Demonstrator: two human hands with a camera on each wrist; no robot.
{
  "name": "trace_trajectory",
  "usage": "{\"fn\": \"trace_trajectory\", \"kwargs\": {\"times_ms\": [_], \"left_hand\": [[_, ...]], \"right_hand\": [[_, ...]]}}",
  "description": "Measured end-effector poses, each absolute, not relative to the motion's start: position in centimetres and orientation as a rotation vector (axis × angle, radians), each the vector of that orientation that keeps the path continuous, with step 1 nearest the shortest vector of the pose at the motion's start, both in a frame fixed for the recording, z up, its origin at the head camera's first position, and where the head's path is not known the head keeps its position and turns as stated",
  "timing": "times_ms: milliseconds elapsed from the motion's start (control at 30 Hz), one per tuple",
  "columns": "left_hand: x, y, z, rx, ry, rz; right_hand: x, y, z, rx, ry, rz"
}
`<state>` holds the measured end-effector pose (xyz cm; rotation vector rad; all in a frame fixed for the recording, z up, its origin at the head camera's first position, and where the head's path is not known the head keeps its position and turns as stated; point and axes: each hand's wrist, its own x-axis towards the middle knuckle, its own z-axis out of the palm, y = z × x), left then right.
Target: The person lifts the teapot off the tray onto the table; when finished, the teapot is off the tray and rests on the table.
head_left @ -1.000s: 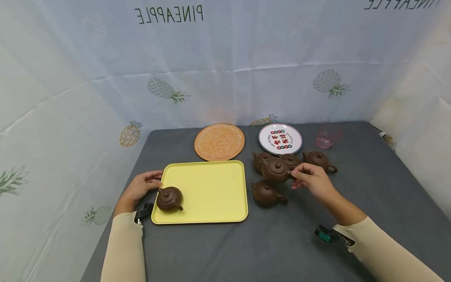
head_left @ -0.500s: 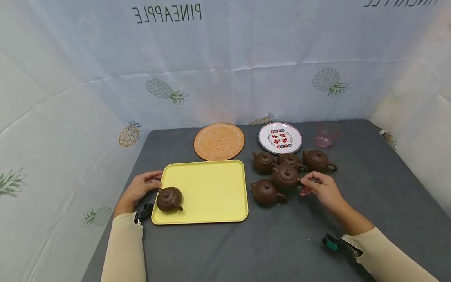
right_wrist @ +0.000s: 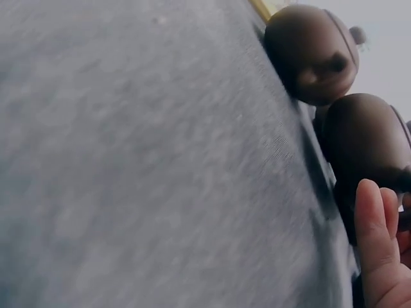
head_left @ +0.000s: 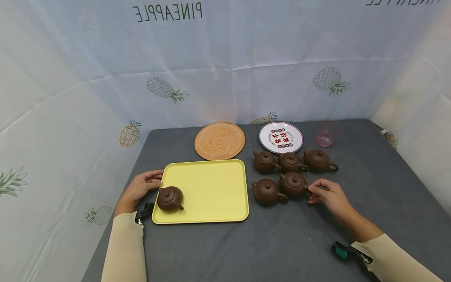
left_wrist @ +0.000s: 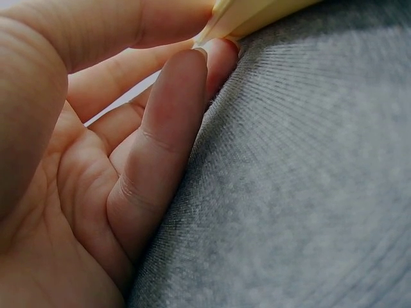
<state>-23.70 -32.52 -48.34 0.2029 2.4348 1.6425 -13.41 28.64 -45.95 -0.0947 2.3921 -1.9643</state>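
My right hand (head_left: 329, 196) pinches the handle of a brown teapot (head_left: 293, 184), which stands in the front row on the right. In the right wrist view the fingers (right_wrist: 376, 234) lie right at this teapot (right_wrist: 366, 138). Another teapot (head_left: 266, 192) stands close to its left. My left hand (head_left: 142, 187) holds the left rim of the yellow tray (head_left: 211, 192). In the left wrist view its thumb and fingers (left_wrist: 160, 128) meet at the tray's edge (left_wrist: 257, 16). One teapot (head_left: 170, 198) sits on the tray, at its left side.
Behind the held teapot is a row of three teapots: left (head_left: 265, 162), middle (head_left: 290, 161) and right (head_left: 318, 161). Farther back lie a round orange mat (head_left: 219, 141), a white plate (head_left: 280, 137) with red lettering, and a pink clear cup (head_left: 325, 137). Grey cloth (head_left: 218, 250) covers the table.
My right hand has brought the teapot right and toward me, from over the other teapots to a place in the front row. The left hand and tray have stayed put.
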Motion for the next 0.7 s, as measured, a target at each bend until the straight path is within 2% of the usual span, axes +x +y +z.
{"fn": "trace_trajectory", "kwargs": {"times_ms": [700], "left_hand": [[-23.65,-32.40,-48.32,0.207,2.441,1.654]], "right_hand": [[-13.29,29.56,-46.60,-0.053,2.339,-1.894]]}}
